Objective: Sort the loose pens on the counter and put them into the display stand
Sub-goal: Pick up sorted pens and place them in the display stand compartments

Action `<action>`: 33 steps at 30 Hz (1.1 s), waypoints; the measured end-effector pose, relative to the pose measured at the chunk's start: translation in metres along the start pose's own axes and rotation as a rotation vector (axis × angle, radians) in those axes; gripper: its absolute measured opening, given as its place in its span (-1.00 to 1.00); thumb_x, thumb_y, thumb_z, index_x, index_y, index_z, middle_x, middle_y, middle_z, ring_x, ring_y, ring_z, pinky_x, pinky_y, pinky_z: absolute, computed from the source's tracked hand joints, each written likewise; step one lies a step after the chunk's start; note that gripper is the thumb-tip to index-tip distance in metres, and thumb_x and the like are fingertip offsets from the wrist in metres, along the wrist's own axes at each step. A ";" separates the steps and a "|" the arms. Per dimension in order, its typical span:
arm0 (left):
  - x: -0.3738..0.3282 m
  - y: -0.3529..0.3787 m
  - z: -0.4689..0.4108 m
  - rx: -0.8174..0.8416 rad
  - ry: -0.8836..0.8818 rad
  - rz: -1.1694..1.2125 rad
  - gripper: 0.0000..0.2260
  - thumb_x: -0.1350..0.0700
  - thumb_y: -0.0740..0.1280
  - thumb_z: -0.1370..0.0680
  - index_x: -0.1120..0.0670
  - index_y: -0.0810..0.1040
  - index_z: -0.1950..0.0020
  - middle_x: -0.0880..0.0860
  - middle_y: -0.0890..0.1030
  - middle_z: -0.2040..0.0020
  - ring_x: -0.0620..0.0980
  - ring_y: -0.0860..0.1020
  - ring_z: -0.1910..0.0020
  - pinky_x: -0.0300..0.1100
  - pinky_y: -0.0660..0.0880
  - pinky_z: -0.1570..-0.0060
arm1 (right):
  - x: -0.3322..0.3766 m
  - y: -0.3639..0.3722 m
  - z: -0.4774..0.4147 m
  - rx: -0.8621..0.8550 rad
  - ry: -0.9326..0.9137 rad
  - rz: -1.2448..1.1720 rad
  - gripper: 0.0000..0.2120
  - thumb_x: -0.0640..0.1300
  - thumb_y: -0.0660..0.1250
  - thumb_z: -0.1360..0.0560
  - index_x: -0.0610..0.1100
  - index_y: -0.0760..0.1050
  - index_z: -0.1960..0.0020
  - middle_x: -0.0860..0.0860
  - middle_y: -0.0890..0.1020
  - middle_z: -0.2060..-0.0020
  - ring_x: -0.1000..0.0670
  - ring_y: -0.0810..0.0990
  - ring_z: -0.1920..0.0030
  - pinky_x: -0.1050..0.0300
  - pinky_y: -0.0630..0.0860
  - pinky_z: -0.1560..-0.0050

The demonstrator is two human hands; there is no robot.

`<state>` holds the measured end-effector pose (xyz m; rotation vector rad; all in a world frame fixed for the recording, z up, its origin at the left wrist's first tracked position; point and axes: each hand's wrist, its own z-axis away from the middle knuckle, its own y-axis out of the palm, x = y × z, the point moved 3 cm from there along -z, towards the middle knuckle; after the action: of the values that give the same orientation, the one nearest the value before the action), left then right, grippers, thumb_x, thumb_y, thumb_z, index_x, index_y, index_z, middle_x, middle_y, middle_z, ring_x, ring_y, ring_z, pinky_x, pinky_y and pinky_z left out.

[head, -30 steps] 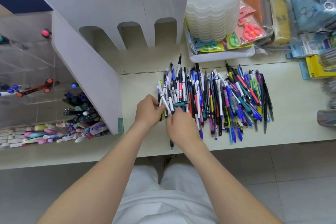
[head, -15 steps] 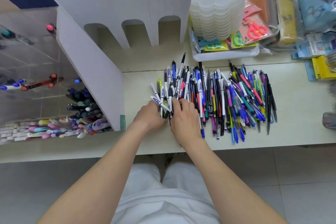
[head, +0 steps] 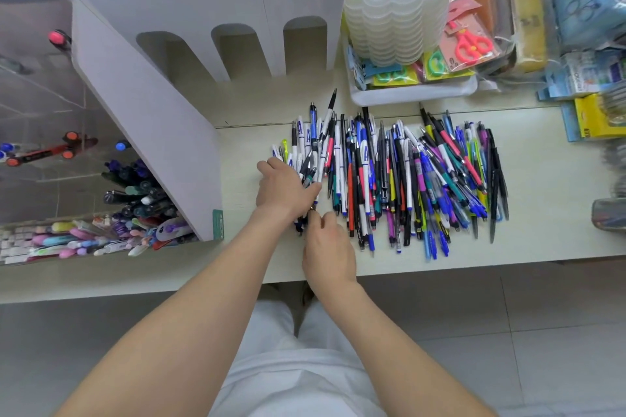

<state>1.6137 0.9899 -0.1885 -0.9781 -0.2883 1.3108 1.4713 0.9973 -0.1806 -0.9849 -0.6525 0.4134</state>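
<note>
Nearest to me, at 6 o'clock of the work area, my right hand [head: 328, 249] lies over the front edge of the counter [head: 548, 186]. Its thumb and forefinger are curled in and appear to nip the lower tips of a bundle [head: 310, 176] of pens, though the contact itself is partly hidden.

Just beyond it, at 11 o'clock from the right hand, my left hand [head: 284, 189] is clenched over the same bundle. The fingers wrap across the barrels and the thumb sticks out to the side.

The bundle is mostly white-and-blue pens and sits at the 9 o'clock edge of the pile of pens [head: 406, 179]. The pile lies loose on the counter, spread toward 3 o'clock with the barrels roughly parallel.

Judgement: the step in hand is sorting. I am gathering like pens and squaring their ends. None of this bundle has gone to the stand yet, and most of the pile is unsorted.

The display stand [head: 50, 95] is at 9 to 10 o'clock, well apart from the bundle. It sits behind a white panel [head: 145, 118], and its clear compartments already hold dark pens [head: 135, 193].

Next move, as I judge it: firm the left grip, lift the bundle clear of its neighbours, and carry it round the panel's near end. A loose pen could slip out.

Farthest, at 1 o'clock, a tray [head: 416, 96] carries a stack of clear tubs [head: 396, 3].
</note>
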 end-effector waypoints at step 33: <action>0.003 0.014 0.014 0.013 -0.097 0.360 -0.70 0.07 0.37 -0.61 0.23 0.39 -0.20 0.16 0.52 -0.06 0.13 0.47 0.11 -0.06 0.40 0.18 | -0.040 -0.050 -0.011 0.216 0.213 -0.276 -0.72 0.02 0.08 -0.70 -0.16 0.42 0.00 -0.07 0.57 0.13 -0.14 0.54 0.14 -0.01 0.37 0.23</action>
<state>1.5955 0.9981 -0.1918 -0.9860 -0.1813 1.6890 1.4507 0.9415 -0.1538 -0.7092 -0.5288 0.1294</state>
